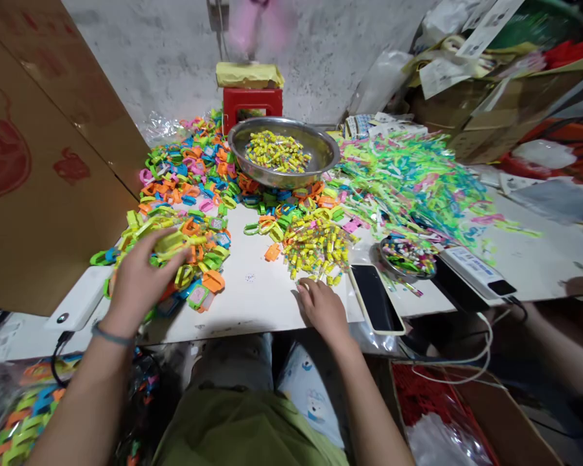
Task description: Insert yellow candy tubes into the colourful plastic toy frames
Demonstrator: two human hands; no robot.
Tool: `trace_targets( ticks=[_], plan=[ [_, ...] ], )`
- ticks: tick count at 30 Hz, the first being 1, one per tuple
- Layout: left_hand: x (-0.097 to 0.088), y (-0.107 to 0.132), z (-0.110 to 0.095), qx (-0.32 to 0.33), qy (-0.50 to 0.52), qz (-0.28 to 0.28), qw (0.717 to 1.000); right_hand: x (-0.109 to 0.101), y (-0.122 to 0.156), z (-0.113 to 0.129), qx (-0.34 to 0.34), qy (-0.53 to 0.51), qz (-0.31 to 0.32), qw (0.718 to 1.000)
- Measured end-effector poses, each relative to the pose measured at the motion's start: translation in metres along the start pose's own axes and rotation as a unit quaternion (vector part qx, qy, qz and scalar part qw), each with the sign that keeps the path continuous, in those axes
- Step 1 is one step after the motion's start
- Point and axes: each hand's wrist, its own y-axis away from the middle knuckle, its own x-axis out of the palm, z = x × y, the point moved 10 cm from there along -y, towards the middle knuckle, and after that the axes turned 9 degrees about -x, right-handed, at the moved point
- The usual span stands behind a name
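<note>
My left hand reaches over a heap of colourful plastic toy watches at the left. Its thumb and fingers are apart, with yellow and orange watch pieces lying between and under them. My right hand rests at the near edge of a pile of small yellow wrapped pieces. Its fingers are bent together at the tips; whatever they pinch is too small to make out. Behind both hands, a steel bowl holds more of the yellow pieces.
A phone lies right of my right hand, near a small bowl of beads. Green and pink strips spread across the back right. A cardboard box stands left, beside a white power bank. Another person's arm shows at right.
</note>
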Motion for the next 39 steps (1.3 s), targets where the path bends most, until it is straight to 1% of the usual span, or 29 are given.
trace_targets(
  ticks=[1,2,3,4,5,6,7,8,9,10,11,12,13,14,16,18,21,24,26,27,29,31,32,33,35,36,37,38,39],
  plan=[
    [-0.01,-0.017,0.003,0.002,-0.033,-0.034,0.999,0.004,-0.003,-0.006,0.009,0.011,0.004,1.0],
    [-0.013,-0.031,0.005,0.002,-0.072,-0.049,0.996,0.006,-0.004,-0.01,0.015,0.02,0.004,1.0],
    [-0.012,-0.043,0.004,0.003,-0.11,-0.06,0.992,0.009,-0.005,-0.011,0.019,0.029,0.001,0.999],
    [-0.006,-0.051,0.0,0.009,-0.14,-0.066,0.988,0.01,-0.005,-0.011,0.025,0.035,-0.003,0.999],
    [0.006,-0.055,-0.009,0.022,-0.156,-0.066,0.985,0.011,-0.004,-0.01,0.032,0.037,-0.009,0.999],
    [0.022,-0.053,-0.021,0.042,-0.154,-0.057,0.985,0.012,-0.003,-0.01,0.042,0.034,-0.014,0.998],
    [0.044,-0.048,-0.036,0.065,-0.132,-0.037,0.988,0.013,-0.002,-0.011,0.054,0.025,-0.022,0.998],
    [0.075,-0.038,-0.054,0.097,-0.097,0.022,0.99,0.012,0.0,-0.012,0.067,0.007,-0.034,0.997],
    [0.114,-0.024,-0.07,0.122,-0.07,0.113,0.984,0.011,0.002,-0.014,0.078,-0.02,-0.051,0.995],
    [0.151,-0.008,-0.081,0.125,-0.054,0.198,0.971,0.009,0.004,-0.016,0.081,-0.061,-0.072,0.992],
    [0.179,0.005,-0.091,0.127,-0.052,0.234,0.963,0.006,0.006,-0.017,0.077,-0.111,-0.095,0.986],
    [0.202,0.015,-0.097,0.121,-0.051,0.25,0.959,0.003,0.009,-0.017,0.065,-0.166,-0.116,0.977],
    [0.221,0.022,-0.099,0.11,-0.051,0.263,0.957,0.0,0.012,-0.016,0.05,-0.22,-0.134,0.965],
    [0.235,0.026,-0.1,0.1,-0.05,0.267,0.957,-0.003,0.015,-0.015,0.034,-0.267,-0.145,0.952],
    [0.251,0.028,-0.096,0.08,-0.039,0.272,0.958,-0.006,0.022,-0.012,0.016,-0.332,-0.15,0.931],
    [0.253,0.029,-0.092,0.072,-0.014,0.28,0.957,-0.005,0.028,-0.01,0.015,-0.38,-0.14,0.914],
    [0.239,0.042,-0.091,0.078,0.048,0.317,0.944,-0.006,0.032,-0.006,0.024,-0.43,-0.15,0.89],
    [0.217,0.071,-0.095,0.091,0.115,0.382,0.912,-0.012,0.03,0.005,0.013,-0.435,-0.175,0.883],
    [0.204,0.093,-0.095,0.075,0.189,0.438,0.876,-0.012,0.026,0.018,-0.007,-0.434,-0.162,0.886],
    [0.199,0.102,-0.093,0.049,0.234,0.462,0.854,-0.01,0.024,0.025,-0.014,-0.432,-0.151,0.889],
    [0.192,0.115,-0.081,-0.045,0.332,0.48,0.811,-0.006,0.023,0.038,-0.019,-0.428,-0.133,0.894],
    [0.189,0.124,-0.066,-0.156,0.416,0.462,0.768,-0.004,0.025,0.049,-0.027,-0.414,-0.135,0.9],
    [0.187,0.129,-0.061,-0.202,0.456,0.452,0.74,-0.006,0.026,0.055,-0.041,-0.395,-0.144,0.906],
    [0.186,0.135,-0.059,-0.236,0.491,0.448,0.708,-0.009,0.029,0.062,-0.064,-0.367,-0.156,0.915],
    [0.182,0.143,-0.062,-0.269,0.536,0.458,0.656,-0.015,0.033,0.076,-0.114,-0.308,-0.172,0.929],
    [0.179,0.146,-0.064,-0.273,0.546,0.463,0.642,-0.017,0.036,0.08,-0.127,-0.289,-0.174,0.933],
    [0.176,0.146,-0.066,-0.271,0.549,0.465,0.639,-0.019,0.037,0.081,-0.128,-0.285,-0.172,0.934],
    [0.172,0.144,-0.065,-0.265,0.546,0.46,0.648,-0.021,0.038,0.08,-0.118,-0.292,-0.169,0.934],
    [0.168,0.142,-0.064,-0.255,0.537,0.452,0.665,-0.025,0.039,0.077,-0.102,-0.304,-0.17,0.932]
  ],
)
